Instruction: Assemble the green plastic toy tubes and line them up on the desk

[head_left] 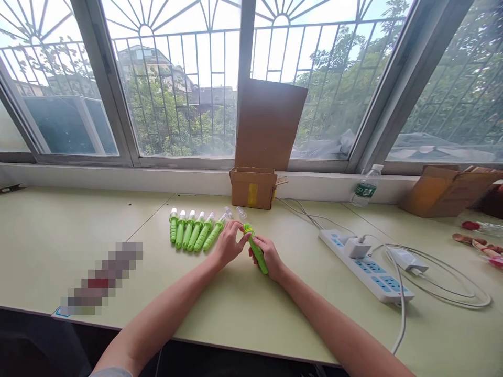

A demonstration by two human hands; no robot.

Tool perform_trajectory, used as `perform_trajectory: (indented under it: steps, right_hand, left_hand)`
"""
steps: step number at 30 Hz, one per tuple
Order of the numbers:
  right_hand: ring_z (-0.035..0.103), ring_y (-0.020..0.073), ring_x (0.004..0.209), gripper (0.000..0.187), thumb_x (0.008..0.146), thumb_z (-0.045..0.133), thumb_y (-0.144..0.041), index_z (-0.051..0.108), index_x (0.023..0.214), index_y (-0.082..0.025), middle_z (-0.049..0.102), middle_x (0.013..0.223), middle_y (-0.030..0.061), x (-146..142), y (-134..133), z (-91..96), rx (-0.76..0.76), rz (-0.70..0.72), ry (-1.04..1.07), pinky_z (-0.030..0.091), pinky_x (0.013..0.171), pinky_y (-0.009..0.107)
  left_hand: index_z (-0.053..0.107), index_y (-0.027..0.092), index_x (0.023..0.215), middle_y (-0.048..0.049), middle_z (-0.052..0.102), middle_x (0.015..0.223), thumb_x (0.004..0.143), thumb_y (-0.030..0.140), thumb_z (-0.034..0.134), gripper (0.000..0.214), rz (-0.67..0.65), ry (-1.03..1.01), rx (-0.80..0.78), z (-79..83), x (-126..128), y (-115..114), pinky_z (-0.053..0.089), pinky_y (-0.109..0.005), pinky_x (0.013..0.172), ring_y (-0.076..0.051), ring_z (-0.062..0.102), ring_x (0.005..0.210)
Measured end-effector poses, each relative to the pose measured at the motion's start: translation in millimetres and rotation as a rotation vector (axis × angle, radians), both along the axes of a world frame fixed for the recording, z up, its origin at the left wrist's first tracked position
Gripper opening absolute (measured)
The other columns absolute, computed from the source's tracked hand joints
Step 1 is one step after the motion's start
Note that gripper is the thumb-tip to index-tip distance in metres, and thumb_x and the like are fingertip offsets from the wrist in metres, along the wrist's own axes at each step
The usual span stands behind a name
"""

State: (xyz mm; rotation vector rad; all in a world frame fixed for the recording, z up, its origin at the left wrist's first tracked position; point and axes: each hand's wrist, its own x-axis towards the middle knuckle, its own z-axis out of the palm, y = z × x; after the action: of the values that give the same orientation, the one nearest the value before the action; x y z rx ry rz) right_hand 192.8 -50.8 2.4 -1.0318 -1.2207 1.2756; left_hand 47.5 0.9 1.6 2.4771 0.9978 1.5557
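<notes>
My right hand (269, 254) is wrapped around a green tapered handle (259, 257) with a ribbed yellow-green head pointing away from me. My left hand (230, 241) is closed at that head, thumb and fingertips pinching its left side. Left of my hands, several similar green handles with white or clear caps (191, 230) lie in a row, capped ends away from me. The rightmost of the row is partly hidden behind my left hand. Small clear plastic caps (241, 212) lie loose just beyond my fingers.
A small open cardboard box (251, 189) stands by the sill. To the right lie a white power strip (369, 267) with a plug and a coiled cable (467, 301). A water bottle (366, 186) and another cardboard box (436, 193) stand farther back. A blurred patch (102, 280) covers something at left.
</notes>
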Motion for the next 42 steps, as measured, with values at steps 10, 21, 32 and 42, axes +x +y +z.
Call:
perform_trajectory:
  steps: [10,21,32,42]
  right_hand:
    - [0.052,0.0113,0.036,0.044,0.065,0.07,-0.045,0.051,0.094,-0.018,0.059,0.068,-0.0024,-2,3,-6.9,0.05,-0.075,-0.087,0.039,0.031,0.024]
    - [0.055,0.0103,0.046,0.04,0.075,0.06,-0.052,0.057,0.092,-0.015,0.061,0.073,0.0028,-3,3,-6.1,0.048,0.001,-0.042,0.041,0.039,0.022]
    - [0.051,0.0095,0.042,0.034,0.075,0.061,-0.049,0.059,0.083,-0.016,0.06,0.065,0.0007,0,7,-8.9,0.025,0.021,0.05,0.036,0.037,0.021]
    - [0.048,0.0092,0.038,0.033,0.075,0.058,-0.049,0.057,0.074,-0.015,0.062,0.064,0.0029,1,6,-9.0,0.003,0.04,0.085,0.033,0.035,0.022]
  left_hand:
    - [0.047,0.02,0.084,-0.0057,0.055,0.096,0.085,0.035,0.054,0.017,0.025,0.002,-0.007,-1.1,-2,0,0.052,-0.034,0.072,-0.018,0.055,0.091]
    - [0.048,0.02,0.087,-0.0054,0.055,0.095,0.086,0.032,0.052,0.013,0.021,0.009,-0.011,0.1,-1,-1,0.053,-0.034,0.073,-0.018,0.055,0.092]
    - [0.047,0.02,0.088,-0.0058,0.055,0.096,0.085,0.033,0.052,0.015,0.018,0.002,-0.042,1.4,0,-2,0.052,-0.035,0.074,-0.019,0.054,0.092]
    - [0.047,0.02,0.09,-0.0058,0.055,0.098,0.082,0.035,0.056,0.019,-0.021,0.007,-0.054,0.7,0,-2,0.053,-0.036,0.073,-0.019,0.056,0.09]
